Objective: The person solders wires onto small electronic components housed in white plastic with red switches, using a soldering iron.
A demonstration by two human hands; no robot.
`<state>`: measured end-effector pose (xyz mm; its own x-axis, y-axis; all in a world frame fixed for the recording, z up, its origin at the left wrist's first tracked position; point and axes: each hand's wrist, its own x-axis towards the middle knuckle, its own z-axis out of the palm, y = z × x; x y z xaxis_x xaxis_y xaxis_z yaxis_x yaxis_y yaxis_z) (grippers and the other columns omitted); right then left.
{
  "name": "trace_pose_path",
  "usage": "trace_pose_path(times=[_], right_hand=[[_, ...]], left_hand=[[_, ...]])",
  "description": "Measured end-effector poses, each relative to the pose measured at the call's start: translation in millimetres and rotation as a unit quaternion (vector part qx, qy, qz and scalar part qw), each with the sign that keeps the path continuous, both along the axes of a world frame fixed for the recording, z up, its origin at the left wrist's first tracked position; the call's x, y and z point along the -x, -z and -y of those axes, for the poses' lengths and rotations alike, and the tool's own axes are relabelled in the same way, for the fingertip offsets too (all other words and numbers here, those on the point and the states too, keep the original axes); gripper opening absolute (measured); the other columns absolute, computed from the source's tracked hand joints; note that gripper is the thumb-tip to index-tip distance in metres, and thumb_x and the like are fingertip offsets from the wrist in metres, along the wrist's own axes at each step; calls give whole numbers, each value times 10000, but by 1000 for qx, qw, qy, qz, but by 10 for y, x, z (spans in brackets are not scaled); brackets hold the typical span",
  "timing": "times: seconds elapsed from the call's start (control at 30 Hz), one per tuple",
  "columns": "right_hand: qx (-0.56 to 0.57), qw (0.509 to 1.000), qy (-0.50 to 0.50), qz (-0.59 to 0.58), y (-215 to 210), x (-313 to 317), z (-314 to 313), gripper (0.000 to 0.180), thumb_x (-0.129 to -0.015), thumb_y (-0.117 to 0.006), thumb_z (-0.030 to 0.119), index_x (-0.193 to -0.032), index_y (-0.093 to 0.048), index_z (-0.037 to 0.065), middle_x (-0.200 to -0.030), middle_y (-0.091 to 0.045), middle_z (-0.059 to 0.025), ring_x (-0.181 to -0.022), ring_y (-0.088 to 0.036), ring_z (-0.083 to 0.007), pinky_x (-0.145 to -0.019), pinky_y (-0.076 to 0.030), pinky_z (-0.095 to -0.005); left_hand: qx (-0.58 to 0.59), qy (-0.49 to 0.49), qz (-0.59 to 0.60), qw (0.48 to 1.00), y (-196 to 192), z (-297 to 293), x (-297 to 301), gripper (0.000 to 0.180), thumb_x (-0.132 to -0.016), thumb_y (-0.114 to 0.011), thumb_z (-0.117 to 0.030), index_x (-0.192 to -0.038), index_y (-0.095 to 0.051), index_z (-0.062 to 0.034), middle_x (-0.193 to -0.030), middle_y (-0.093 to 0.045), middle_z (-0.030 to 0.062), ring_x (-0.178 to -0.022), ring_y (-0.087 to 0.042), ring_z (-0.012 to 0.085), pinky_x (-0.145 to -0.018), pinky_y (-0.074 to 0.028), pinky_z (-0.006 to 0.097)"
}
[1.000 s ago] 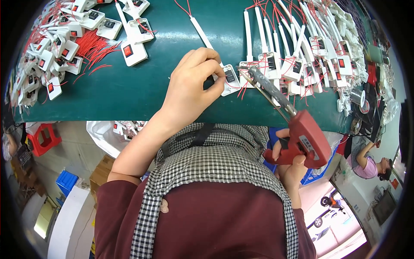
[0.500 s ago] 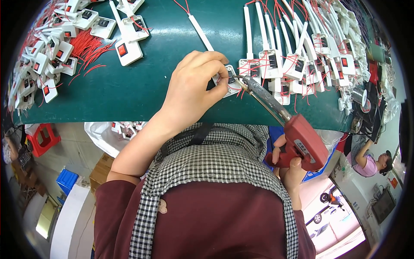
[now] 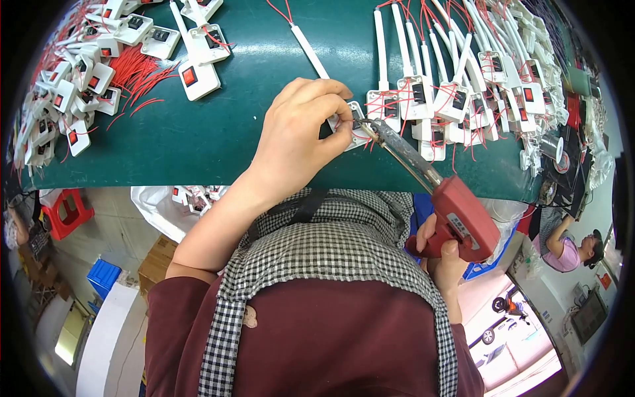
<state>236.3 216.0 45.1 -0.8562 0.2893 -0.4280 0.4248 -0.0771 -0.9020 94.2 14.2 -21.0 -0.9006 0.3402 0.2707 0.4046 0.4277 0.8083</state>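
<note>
White plastic sits right under the fingers (image 3: 336, 106) of the left hand (image 3: 301, 129): a small switch housing (image 3: 358, 139), lying on the desk (image 3: 175, 159), with a black switch in it. Thumb and forefinger draw in to a narrow pinch at its edge, but from where I stand I cannot tell whether anything fine is caught between them. Just right of those fingertips comes the dark tip of a red soldering gun (image 3: 466, 221), close at the switch; whether it touches is too small to make out. The right hand (image 3: 450, 270) has its fingers wrapped around the gun's handle, lower down and to the right of the pinch.

Beyond the left fingers, a white cable (image 3: 308, 49) runs up and away from the housing, ending in two red wires (image 3: 279, 11). Farther right of the pinch lies a crowded row of similar housings (image 3: 413, 96), their own white cables pointing away and red wires straggling over them, with a spool (image 3: 550, 147) past the row. Well to the left of the fingers, a single white piece with a red rocker (image 3: 202, 83) lies near a spread of loose red strands (image 3: 135, 69), and beyond that a heap of switch pieces (image 3: 73, 92).
</note>
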Motion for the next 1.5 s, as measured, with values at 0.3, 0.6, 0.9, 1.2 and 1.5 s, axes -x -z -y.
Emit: trace_pose_path(times=[0.3, 0.6, 0.9, 1.2, 1.5], right_hand=[[-18, 999, 22, -39, -35, 38, 56, 792, -740, -619, 594, -1166, -432, -47, -949, -575, -162, -497, -462, -116, -414, -344, -221], [-34, 995, 29, -92, 28, -13, 16, 721, -785, -555, 591, -1052, -482, -74, -837, -563, -141, -499, -431, -99, -438, -307, -223], [-30, 994, 3, -108, 91, -2, -56, 673, -828, -528, 549, -1063, -458, -78, -916, -561, -136, -495, -424, -104, -447, -311, -221], [-41, 993, -7, -113, 1, 7, -26, 713, -825, -548, 534, -1184, -396, -63, -986, -559, -167, -523, -460, -112, -440, -338, -215], [6, 999, -20, -40, -65, 23, 28, 818, -724, -623, 612, -1181, -431, -39, -965, -568, -164, -517, -477, -127, -432, -366, -227]], left_hand=[[1, 4, 7, 1000, -9, 22, 11, 101, -661, -645, -39, -722, -565, -29, -912, -610, 62, -830, -544, 245, -737, -440, 346], [-3, 36, -15, 999, -35, 88, -20, 163, -678, -654, -45, -805, -551, -48, -997, -587, 97, -881, -548, 262, -768, -441, 347], [246, -271, -155, 918, -131, 1470, 260, 103, -692, -676, -93, -783, -635, -66, -866, -583, 47, -874, -535, 245, -753, -406, 362], [353, -106, -162, 915, -155, 1632, 494, 102, -738, -637, -69, -836, -613, -65, -886, -565, 45, -898, -509, 256, -793, -391, 372], [53, -25, -98, 993, -363, 516, 32, 148, -664, -659, 25, -792, -613, -33, -787, -598, 61, -758, -570, 234, -688, -454, 317]])
